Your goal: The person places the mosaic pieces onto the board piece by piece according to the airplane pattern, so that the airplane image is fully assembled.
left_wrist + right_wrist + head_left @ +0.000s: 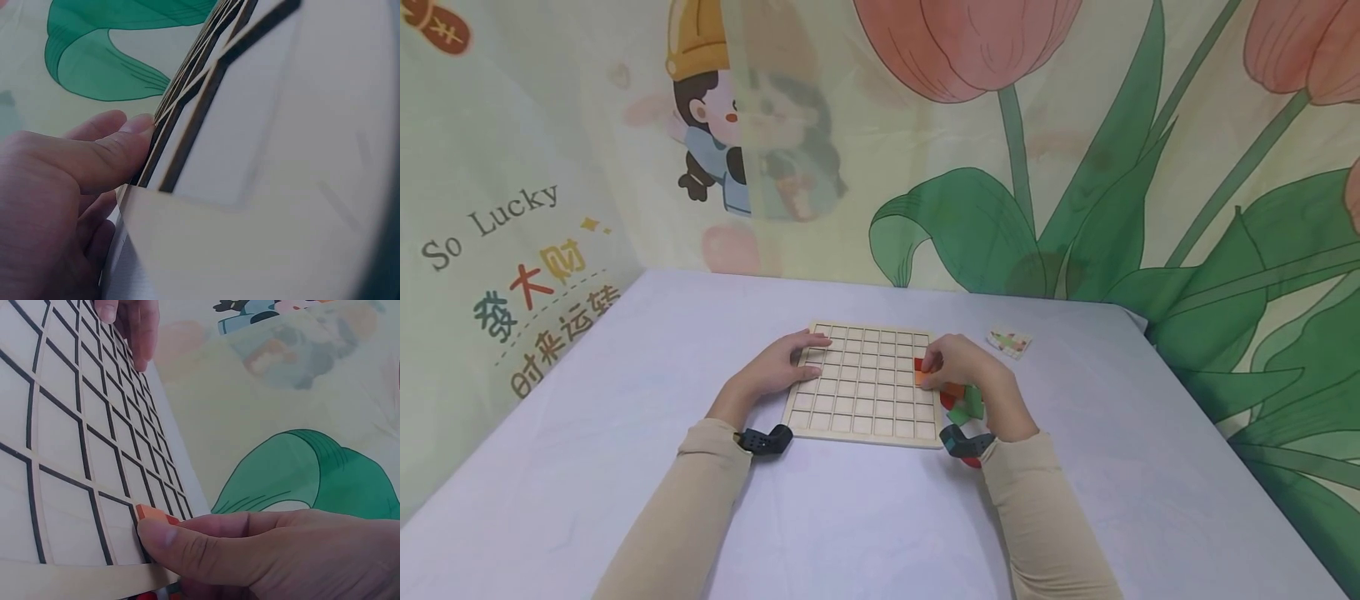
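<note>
A pale wooden grid board [865,387] lies on the white-covered table. My left hand [775,365] rests at its left side, fingers and thumb reaching over the edge onto the grid; the left wrist view shows the thumb [128,147] touching the board. At the right edge, my right hand [966,367] pinches a small orange square tile [149,514] between thumb and fingers, at a cell of the rightmost column. A red tile [919,364] sits just beyond it in that column. Whether the orange tile is fully seated cannot be told.
Loose green pieces [973,402] and red and orange ones lie right of the board, partly under my right hand. Another red piece [972,462] shows beneath the right wrist camera. A patterned card [1010,342] lies farther back right. A printed curtain [820,242] stands behind the table.
</note>
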The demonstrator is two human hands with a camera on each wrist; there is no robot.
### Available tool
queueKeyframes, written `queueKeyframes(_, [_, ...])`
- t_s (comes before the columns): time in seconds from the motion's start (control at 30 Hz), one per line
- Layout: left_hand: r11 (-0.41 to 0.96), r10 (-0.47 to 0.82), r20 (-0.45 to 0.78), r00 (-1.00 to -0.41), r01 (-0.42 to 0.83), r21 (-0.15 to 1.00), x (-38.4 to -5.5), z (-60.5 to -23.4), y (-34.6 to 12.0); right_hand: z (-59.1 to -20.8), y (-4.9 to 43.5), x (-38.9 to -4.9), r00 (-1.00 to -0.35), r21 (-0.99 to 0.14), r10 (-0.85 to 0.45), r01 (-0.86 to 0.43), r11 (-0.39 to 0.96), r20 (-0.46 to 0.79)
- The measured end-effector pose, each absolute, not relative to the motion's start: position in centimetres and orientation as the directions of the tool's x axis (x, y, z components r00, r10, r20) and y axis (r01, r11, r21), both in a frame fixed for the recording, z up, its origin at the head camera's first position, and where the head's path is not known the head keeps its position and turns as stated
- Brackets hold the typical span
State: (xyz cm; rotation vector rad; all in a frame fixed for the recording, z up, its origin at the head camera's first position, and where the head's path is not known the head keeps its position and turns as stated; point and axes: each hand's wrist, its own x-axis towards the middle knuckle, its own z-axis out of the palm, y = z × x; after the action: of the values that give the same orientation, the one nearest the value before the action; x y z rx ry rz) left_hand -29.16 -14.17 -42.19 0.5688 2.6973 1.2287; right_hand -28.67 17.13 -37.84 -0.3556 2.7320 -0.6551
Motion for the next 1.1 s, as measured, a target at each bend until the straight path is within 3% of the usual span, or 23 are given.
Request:
queueKeyframes(0.67, [0.597,0.389,0.047,-0.92,0.29,0.748,-29.1,-42.0,-14.2,-38.6,17.9,-29.3,-0.925,-0.55,-0.297,-0.124,0.826,-0.238])
queueKeyframes(1.1, [0.584,0.399,0.047,-0.916,0.293,0.757,-29.1,-41.9,-14.1,-37.8,19.3,-29.0,-0.874,-0.54,-0.37,-0.156,0.827,-0.314])
